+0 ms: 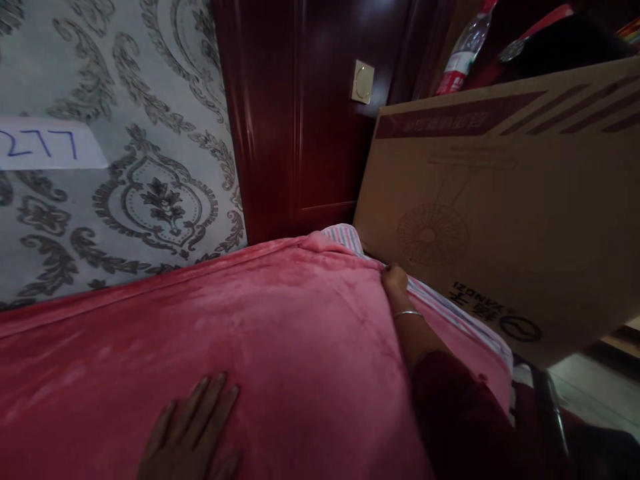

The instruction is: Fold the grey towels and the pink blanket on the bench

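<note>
A pink fleece blanket [280,333] covers the bed across the lower half of the view. My left hand [193,430] lies flat on it near the bottom edge, fingers stretched out and apart. My right hand [395,280] reaches to the blanket's far right edge, beside a striped sheet [345,237]. Its fingers curl down over the blanket edge and are partly hidden. A thin bangle sits on that wrist.
A large brown cardboard fan box [500,200] stands close against the bed's right side. Behind are a dark red wooden door [300,113], patterned wallpaper [125,133] with a paper label, and a plastic bottle [463,47] above the box.
</note>
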A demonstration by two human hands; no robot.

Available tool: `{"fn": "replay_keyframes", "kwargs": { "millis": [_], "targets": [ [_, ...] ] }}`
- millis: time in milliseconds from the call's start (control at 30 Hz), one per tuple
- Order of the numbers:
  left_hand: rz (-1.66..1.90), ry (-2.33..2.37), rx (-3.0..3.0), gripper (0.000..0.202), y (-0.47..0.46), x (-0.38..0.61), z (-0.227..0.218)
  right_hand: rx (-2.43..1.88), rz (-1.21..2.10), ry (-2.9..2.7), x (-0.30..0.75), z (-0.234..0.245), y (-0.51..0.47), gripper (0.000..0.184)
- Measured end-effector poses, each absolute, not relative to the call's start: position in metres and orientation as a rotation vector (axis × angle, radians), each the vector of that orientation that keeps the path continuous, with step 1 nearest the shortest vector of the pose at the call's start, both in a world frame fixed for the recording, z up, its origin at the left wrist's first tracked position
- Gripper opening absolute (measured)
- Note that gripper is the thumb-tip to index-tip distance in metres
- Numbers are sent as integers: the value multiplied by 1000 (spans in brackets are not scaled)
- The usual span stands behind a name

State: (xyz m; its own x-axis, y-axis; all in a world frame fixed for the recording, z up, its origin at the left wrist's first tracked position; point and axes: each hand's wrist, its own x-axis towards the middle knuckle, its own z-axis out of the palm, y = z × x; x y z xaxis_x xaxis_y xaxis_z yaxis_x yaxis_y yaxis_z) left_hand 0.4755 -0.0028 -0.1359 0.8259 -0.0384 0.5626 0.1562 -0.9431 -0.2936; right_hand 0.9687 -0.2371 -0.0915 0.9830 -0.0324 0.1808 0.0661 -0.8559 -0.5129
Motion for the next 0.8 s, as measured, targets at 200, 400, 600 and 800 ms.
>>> {"fn": "replay_keyframes", "kwargs": {
  "millis": [200,400,600,800],
  "targets": [
    [-838,-122,-2658,74,-16,475,-126,-2632,-300,-185,940,-68,-229,43],
    [-740,-236,-2821,71,-25,472,-119,-2700,-442,-1047,864,-80,-198,56],
    [-582,-340,-3017,62,-31,470,-114,-2858,-203,-1076,845,-105,-205,56],
    [-356,-484,-3202,62,-43,472,-95,-2850,-172,-1045,846,-102,-207,54]
  ]
}}
